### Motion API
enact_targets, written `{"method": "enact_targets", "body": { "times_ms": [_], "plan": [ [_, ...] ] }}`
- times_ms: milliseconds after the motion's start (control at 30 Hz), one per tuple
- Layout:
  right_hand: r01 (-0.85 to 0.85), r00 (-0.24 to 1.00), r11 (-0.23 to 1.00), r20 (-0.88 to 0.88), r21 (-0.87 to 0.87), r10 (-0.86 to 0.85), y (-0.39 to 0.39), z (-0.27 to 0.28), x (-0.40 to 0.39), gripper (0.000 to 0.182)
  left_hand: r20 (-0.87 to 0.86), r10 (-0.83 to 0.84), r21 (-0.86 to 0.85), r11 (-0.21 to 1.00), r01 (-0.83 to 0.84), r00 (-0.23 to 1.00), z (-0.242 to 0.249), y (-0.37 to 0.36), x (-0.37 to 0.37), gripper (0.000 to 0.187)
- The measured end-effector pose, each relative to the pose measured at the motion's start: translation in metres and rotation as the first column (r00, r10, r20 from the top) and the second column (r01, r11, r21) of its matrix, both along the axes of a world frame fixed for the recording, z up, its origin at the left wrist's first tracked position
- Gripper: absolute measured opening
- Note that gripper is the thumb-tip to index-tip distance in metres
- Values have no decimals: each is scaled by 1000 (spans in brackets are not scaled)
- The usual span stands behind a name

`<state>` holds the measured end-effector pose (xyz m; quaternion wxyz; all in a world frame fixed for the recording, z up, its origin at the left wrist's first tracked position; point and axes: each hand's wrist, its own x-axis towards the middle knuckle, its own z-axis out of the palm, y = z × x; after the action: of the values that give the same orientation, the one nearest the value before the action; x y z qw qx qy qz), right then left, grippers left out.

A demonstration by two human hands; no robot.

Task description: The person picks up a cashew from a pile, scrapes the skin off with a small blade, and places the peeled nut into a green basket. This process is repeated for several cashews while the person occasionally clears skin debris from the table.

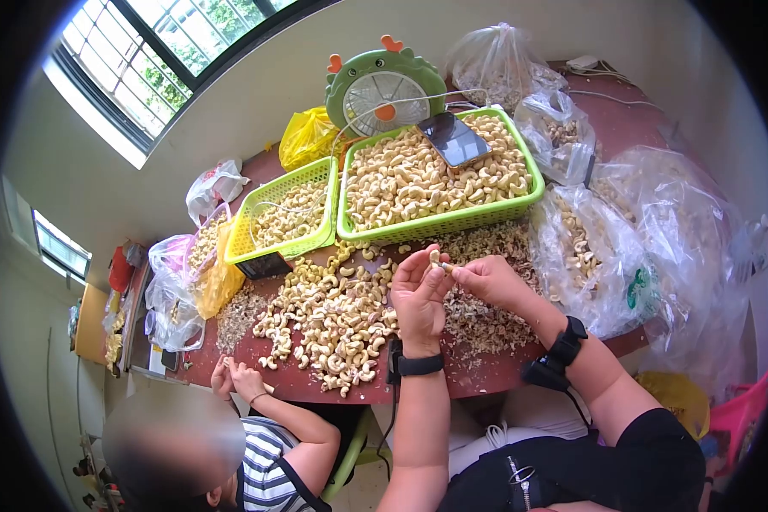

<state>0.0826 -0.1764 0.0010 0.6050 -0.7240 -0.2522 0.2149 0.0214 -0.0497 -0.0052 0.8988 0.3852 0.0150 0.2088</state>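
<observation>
My left hand [418, 299] pinches a single cashew [435, 256] between thumb and fingers, above the front part of the table. In my right hand [489, 282] is a small knife-like tool [446, 267], its tip at the cashew; most of it is hidden by the fingers. Below and to the left of my hands lies a loose heap of cashews [333, 316]. A pile of brown skin flakes [486, 320] spreads beneath my right hand.
Behind my hands stand a large green basket of cashews [346, 224] with a phone [454, 139] on it, a smaller basket [241, 253] and a green fan [435, 84]. Plastic bags [606, 256] crowd the right. At left, another person's hands [239, 380] work at the table edge.
</observation>
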Motion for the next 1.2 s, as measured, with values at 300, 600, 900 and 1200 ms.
{"method": "enact_targets", "body": {
  "times_ms": [300, 600, 900, 1200],
  "plan": [
    [13, 999, 1000, 53, -22, -12, 2, -7, 2, 39, -94, 3, -155, 988, -17, 996, -6, -1, 4, 11],
    [41, 999, 999, 0, -21, -41, -1, -1, 0, 37, -201, 2, -161, 986, -35, 980, -9, 8, 1, 13],
    [56, 998, 998, 34, -26, -55, -1, -2, 1, 36, -131, 7, -176, 984, -30, 991, -7, 6, 4, 24],
    [10, 997, 999, 78, -31, -8, 1, -3, 0, 38, -117, 26, -181, 982, -48, 993, -10, 5, 5, 18]
  ]
}}
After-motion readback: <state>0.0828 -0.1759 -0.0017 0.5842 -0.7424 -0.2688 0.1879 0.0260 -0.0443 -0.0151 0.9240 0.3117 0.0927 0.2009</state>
